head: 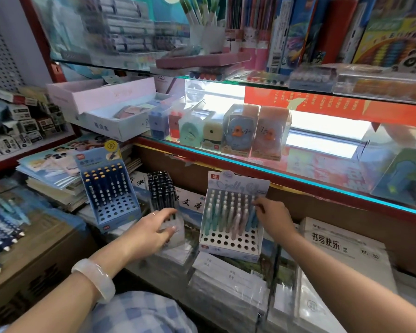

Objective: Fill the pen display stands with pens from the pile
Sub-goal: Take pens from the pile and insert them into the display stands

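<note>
**A:** ok so what's on the bench from biggest down?

**B:** Biggest is the glass shelf point(298, 181), up past both hands, with boxed sharpeners on it. Under the hands there are stacks of wrapped notebooks point(228, 289). Then the pastel pen stand point(228, 246), right in front of the right hand point(273, 216). Back rows are filled with mint, blue and pink pens, front rows of holes bare. Further left of the left hand point(157, 230) stands the blue pen stand point(111, 195), dark pens in the back rows only.

**A:** and the hands?

**B:** Right hand is up at the far right column of the pastel stand, fingertips pinching the top of a blue pen point(252, 212) there. Left hand is wrapped round a clear tub of dark pens point(162, 200), thumb across the front, which sits between the two stands.

**A:** the pile?

**B:** The loose pen pile point(3, 227) lies way off to the left of the left hand, on a cardboard box, blue and navy ones, kinda blurry.
</note>
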